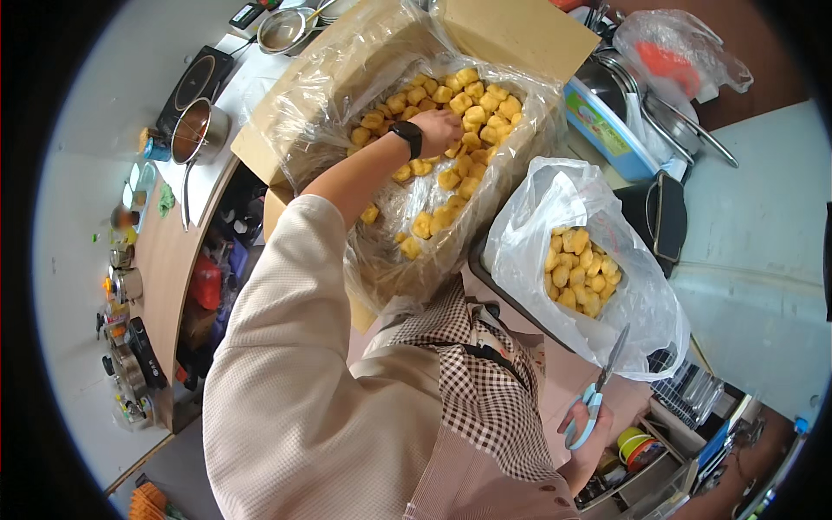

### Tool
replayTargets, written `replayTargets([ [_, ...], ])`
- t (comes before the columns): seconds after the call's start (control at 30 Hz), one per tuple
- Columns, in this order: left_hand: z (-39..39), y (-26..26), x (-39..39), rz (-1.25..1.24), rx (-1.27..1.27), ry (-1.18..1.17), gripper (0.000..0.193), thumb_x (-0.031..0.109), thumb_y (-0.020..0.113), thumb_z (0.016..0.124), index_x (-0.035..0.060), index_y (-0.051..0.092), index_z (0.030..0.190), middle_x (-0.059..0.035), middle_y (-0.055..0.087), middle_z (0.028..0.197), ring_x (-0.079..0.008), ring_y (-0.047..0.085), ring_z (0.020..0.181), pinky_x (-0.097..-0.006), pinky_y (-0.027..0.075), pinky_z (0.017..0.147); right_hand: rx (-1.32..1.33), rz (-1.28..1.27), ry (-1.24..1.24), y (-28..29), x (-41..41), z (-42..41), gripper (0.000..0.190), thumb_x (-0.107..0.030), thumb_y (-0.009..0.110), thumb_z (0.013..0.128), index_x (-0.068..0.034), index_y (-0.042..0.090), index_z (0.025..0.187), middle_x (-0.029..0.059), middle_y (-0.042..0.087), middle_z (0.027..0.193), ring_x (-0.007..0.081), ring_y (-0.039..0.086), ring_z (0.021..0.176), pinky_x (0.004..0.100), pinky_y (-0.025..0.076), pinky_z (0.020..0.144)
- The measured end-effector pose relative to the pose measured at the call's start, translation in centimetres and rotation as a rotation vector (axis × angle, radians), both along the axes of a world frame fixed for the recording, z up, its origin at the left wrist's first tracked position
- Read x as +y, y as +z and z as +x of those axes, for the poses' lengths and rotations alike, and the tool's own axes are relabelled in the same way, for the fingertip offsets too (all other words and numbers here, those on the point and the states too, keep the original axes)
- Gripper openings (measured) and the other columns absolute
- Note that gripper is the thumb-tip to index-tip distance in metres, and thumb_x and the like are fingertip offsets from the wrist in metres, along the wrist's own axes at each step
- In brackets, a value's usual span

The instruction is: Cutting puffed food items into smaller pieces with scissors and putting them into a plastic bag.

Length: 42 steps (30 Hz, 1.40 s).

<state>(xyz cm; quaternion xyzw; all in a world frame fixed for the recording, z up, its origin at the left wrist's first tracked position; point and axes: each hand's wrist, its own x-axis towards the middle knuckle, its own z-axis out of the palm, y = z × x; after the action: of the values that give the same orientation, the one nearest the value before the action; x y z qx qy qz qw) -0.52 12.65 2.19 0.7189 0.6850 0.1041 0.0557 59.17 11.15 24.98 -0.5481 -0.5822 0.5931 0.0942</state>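
Note:
My left hand [441,132], with a black watch on the wrist, reaches into a cardboard box [517,29] lined with clear plastic film [312,114]. Its fingertips are among golden puffs [499,123], which look like fried tofu; whether they grip one is hidden. At the lower right, my right hand [593,422] holds scissors [588,416] by their light blue handles, blades pointing up past the rim of a white plastic bag [634,338]. More golden puffs [578,270] lie inside this bag, which stands opened to the right of the box.
A dark tray edge [513,318] shows beneath the bag. On the left counter [159,260] are a saucepan [200,130], an induction cooker [195,78] and a green cloth [166,199]. A blue-rimmed container [604,130] and metal pans [673,123] stand at upper right; a drawer unit [650,468] is below.

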Motion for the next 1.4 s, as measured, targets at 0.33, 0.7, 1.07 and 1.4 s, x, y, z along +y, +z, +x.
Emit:
replayTargets([
  [0.33,4.0,-3.3,1.1,-0.092,0.140,-0.062,0.032,0.017,0.057,0.088,0.0134,0.061,0.120,-0.0088,0.061,0.112,-0.0252,0.060,0.106,-0.0398,0.049,0.089,-0.075,-0.029,0.039,0.5,0.2,-1.1,0.017,-0.012,0.068,0.088,0.002,0.059,0.084,0.0049,0.058,0.061,0.0140,0.058,0.049,0.0258,0.043,0.047],
  [0.7,2.5,1.9,1.7,0.193,0.024,0.087,0.010,0.017,0.068,0.079,0.0100,0.070,0.086,-0.0096,0.068,0.085,-0.0268,0.065,0.083,-0.0408,0.051,0.075,-0.149,0.006,0.037,0.5,-0.2,-0.2,0.018,-0.013,0.068,0.087,0.002,0.059,0.082,0.0056,0.058,0.060,0.0144,0.059,0.049,0.0263,0.043,0.047],
  [1.07,12.1,31.2,3.1,0.255,-0.964,-0.397,0.049,0.038,0.083,0.079,0.0022,0.068,0.109,-0.0045,0.070,0.088,-0.0149,0.063,0.078,-0.0280,0.050,0.070,-0.095,0.077,0.035,0.5,0.1,-1.6,0.023,-0.017,0.068,0.089,0.003,0.057,0.086,0.0051,0.056,0.059,0.0145,0.057,0.048,0.0267,0.043,0.046],
  [1.4,1.6,6.4,-9.4,-0.698,0.214,0.226,0.038,0.032,0.073,0.083,0.0088,0.067,0.112,-0.0135,0.072,0.097,-0.0304,0.070,0.093,-0.0439,0.056,0.078,-0.029,-0.011,-0.114,-1.4,-2.0,0.7,0.027,-0.021,0.070,0.090,0.001,0.056,0.086,0.0038,0.054,0.060,0.0143,0.055,0.045,0.0258,0.041,0.043],
])
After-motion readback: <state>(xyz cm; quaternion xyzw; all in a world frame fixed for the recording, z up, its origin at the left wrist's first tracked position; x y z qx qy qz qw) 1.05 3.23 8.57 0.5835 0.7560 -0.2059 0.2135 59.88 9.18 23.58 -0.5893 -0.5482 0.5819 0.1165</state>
